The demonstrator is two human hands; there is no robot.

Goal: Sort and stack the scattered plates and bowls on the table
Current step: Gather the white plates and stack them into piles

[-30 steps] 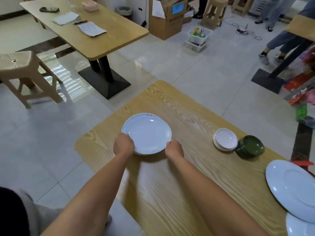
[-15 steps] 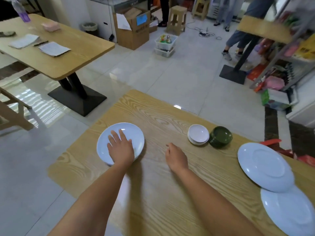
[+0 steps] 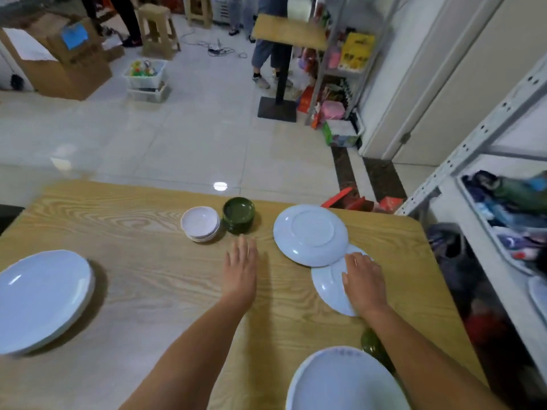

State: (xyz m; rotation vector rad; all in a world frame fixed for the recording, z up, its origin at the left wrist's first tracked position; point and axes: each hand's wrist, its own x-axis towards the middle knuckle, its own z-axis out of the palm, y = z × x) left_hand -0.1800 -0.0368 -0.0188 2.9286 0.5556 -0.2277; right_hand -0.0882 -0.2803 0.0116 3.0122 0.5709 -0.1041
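On the wooden table (image 3: pixel 148 279), a stack of white plates (image 3: pixel 38 297) lies at the left. Small white bowls (image 3: pixel 200 224) and dark green bowls (image 3: pixel 238 215) stand stacked at the far middle. An upside-down white plate (image 3: pixel 310 234) overlaps a second white plate (image 3: pixel 328 287) at the right. My right hand (image 3: pixel 362 281) rests flat on that second plate. My left hand (image 3: pixel 241 266) hovers open over bare wood, just below the green bowls. Another white plate (image 3: pixel 340 380) sits at the near edge, with a green bowl (image 3: pixel 371 346) partly hidden behind my right arm.
A metal shelf rack (image 3: pixel 485 161) with cloths stands close on the right. Beyond the table lie tiled floor, a cardboard box (image 3: pixel 65 57), plastic bins (image 3: pixel 146 78), stools and a second table (image 3: pixel 288 32) with a person standing behind it.
The view swung right. My left hand left the plate stack and moved to the table's middle. My right hand moved right onto the lower of the two overlapping plates.
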